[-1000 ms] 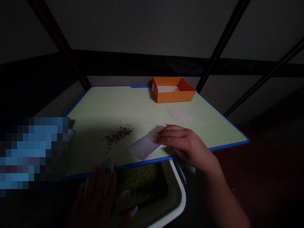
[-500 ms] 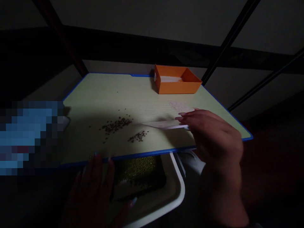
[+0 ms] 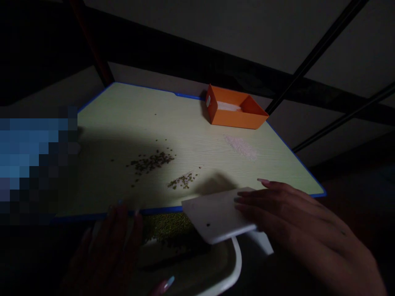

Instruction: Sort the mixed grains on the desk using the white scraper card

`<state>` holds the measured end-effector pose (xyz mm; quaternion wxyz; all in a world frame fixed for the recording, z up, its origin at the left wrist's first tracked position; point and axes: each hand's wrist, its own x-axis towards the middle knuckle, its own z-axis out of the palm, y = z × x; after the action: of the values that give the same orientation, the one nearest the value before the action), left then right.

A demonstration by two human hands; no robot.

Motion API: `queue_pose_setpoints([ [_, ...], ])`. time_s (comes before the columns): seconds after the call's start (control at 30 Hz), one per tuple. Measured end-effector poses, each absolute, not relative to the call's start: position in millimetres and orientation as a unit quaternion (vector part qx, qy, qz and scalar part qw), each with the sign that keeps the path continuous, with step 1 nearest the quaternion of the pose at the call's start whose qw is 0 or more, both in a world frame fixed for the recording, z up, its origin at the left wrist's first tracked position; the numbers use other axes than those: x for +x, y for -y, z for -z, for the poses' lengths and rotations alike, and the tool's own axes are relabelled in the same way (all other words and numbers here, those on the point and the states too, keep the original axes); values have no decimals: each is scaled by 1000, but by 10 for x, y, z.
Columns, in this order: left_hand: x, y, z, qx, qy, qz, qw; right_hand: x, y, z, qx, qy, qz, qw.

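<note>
My right hand (image 3: 296, 222) grips a thin white card (image 3: 224, 213), fingers on top. The card tilts over the table's near edge, above the white tub (image 3: 236, 267), and a small dark spot shows on it. My left hand (image 3: 108, 242), in deep shadow, rests at the near edge with fingers spread, thumb over the tub. Green beans (image 3: 171, 224) lie inside the tub. Left of the card, on the table, are a heap of dark beans (image 3: 151, 162) and a smaller patch of greenish beans (image 3: 182, 181). Pale grains (image 3: 240, 147) are spread beyond my right hand.
An orange box (image 3: 236, 120) with pale grains in it stands at the table's back right. The pale table (image 3: 138, 102) has a blue rim. A pixelated blue patch (image 3: 27, 152) covers the left side. Dark panelled surfaces stand behind.
My right hand has drawn the card back toward me, from above the tabletop to over the near edge and tub. The view has tilted slightly. My left hand stays at the edge.
</note>
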<state>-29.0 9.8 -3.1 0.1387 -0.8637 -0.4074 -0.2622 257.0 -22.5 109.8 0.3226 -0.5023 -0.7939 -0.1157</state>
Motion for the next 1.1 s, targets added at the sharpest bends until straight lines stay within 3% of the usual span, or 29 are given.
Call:
queue_pose_setpoints([
  [0.3, -226, -33, 47, -823, 472, 310, 61, 2665, 53, -1021, -484, 797, 117, 342],
  [0.77, -229, 3, 35, -825, 474, 300, 73, 2716, 118, -1072, -491, 801, 98, 328],
  [1.1, -355, 116, 435, -861, 442, 231, 101, 2719, 161, -1099, -490, 804, 96, 323],
])
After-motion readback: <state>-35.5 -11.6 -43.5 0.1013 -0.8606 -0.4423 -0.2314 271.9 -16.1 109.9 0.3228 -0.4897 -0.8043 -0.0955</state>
